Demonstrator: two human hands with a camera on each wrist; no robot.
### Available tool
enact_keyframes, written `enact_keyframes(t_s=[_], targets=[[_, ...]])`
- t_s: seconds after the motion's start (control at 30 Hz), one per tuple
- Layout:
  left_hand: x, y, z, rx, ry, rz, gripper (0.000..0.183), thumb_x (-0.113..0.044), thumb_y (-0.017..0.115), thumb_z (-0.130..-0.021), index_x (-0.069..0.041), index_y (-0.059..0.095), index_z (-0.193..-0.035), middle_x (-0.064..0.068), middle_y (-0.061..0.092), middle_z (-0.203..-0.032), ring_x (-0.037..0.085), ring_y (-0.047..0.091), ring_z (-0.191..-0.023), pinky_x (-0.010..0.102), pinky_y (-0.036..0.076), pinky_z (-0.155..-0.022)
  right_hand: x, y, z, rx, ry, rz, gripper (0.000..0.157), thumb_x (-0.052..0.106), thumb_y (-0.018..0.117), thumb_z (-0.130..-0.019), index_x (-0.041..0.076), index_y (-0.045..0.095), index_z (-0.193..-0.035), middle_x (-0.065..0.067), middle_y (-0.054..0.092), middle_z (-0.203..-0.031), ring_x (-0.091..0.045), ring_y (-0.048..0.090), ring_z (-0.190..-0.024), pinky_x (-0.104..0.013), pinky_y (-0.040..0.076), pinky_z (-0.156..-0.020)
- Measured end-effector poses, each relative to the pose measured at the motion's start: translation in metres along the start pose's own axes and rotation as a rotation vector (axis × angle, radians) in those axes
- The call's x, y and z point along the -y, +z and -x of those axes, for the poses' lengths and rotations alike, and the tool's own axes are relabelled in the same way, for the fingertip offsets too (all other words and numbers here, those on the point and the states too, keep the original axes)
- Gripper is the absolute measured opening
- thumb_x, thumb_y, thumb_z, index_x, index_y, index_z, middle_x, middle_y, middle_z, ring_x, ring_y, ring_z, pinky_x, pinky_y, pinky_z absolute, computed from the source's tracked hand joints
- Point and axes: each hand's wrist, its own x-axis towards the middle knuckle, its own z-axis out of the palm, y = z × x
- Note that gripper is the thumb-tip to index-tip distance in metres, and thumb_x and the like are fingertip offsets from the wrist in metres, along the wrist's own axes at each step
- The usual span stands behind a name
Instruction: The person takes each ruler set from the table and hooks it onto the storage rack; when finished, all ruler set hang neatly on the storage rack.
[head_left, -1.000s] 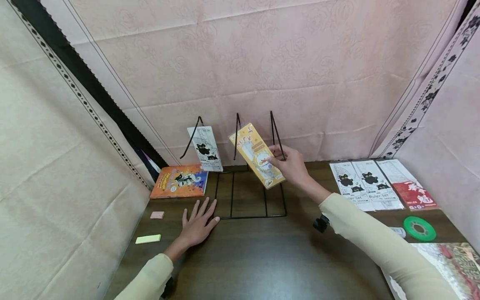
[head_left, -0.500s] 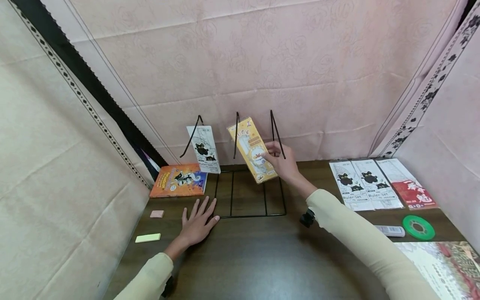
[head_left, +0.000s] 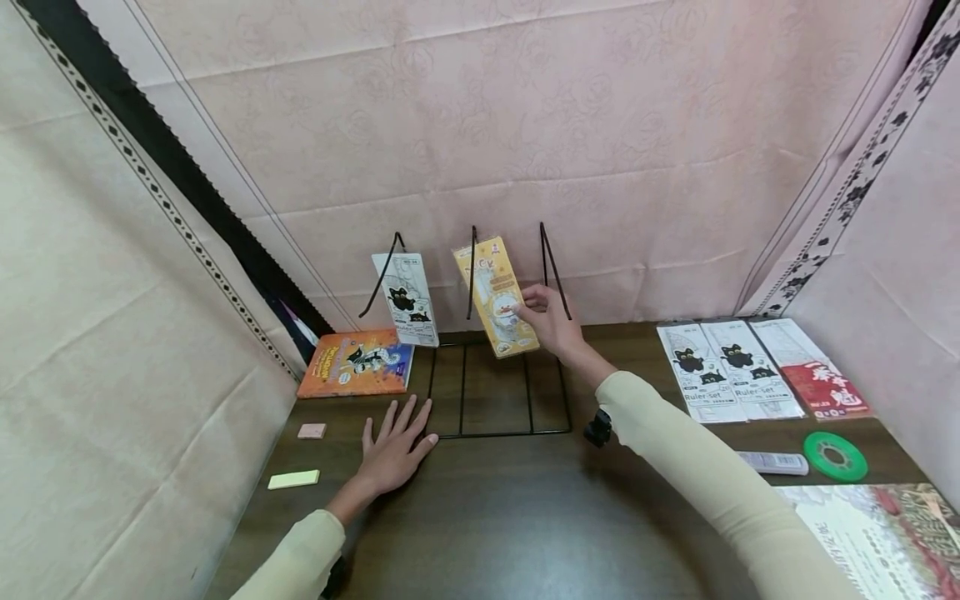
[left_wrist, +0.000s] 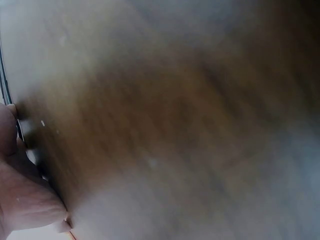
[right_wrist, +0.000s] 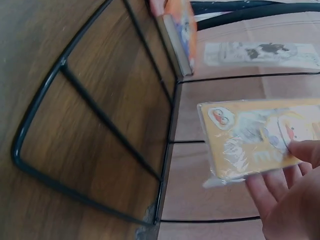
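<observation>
One rectangular yellow plastic-wrapped packet [head_left: 492, 293] pinched between right fingers [head_left: 536, 292]; likely light, slippery, best held by edge; left fingers [head_left: 405, 415] spread

Head view angled down, wrist views close, head and right sharing yellow packet [head_left: 492, 293]

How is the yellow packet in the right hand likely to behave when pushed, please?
The yellow packet is probably fairly stiff: it looks flat though the right hand pinches it at one side. It may be light, being thin. Its shiny clear wrapper could make it slightly slippery.
</observation>
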Motion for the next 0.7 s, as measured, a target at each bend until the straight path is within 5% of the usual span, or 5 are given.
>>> enact_keyframes(t_s=[0.13, 0.43, 0.7], targets=[[0.000, 0.000, 0.000, -0.002, 0.001, 0.000, 0.065, -0.064, 0.032, -0.096, -0.039, 0.015, -0.154, -0.005, 0.008, -0.164, 0.032, 0.002, -0.152, 0.070, -0.005, -0.110, -0.004, 0.003, -0.002, 0.036, -0.015, 0.061, 0.020, 0.032, 0.067, -0.090, 0.016, 0.068, -0.102, 0.000, 0.073, -0.099, -0.016, 0.066, -0.091, -0.034, 0.053, -0.081], [-0.004, -0.003, 0.002, -0.003, 0.014, 0.014, 0.064, -0.059, 0.036, -0.098, -0.034, 0.018, -0.154, 0.000, 0.011, -0.164, 0.036, 0.004, -0.151, 0.072, -0.005, -0.108, -0.010, 0.009, -0.007, 0.078, -0.030, 0.000, 0.023, 0.031, 0.064, -0.093, 0.014, 0.066, -0.108, -0.003, 0.071, -0.105, -0.018, 0.064, -0.096, -0.038, 0.053, -0.083], [-0.005, -0.005, 0.003, -0.012, 0.017, 0.026, 0.064, -0.056, 0.039, -0.098, -0.032, 0.020, -0.154, 0.003, 0.013, -0.164, 0.038, 0.006, -0.150, 0.073, -0.006, -0.107, -0.023, -0.007, 0.009, 0.088, -0.063, 0.113, 0.028, 0.029, 0.068, -0.090, 0.016, 0.065, -0.114, -0.001, 0.070, -0.111, -0.020, 0.067, -0.100, -0.040, 0.053, -0.086]])
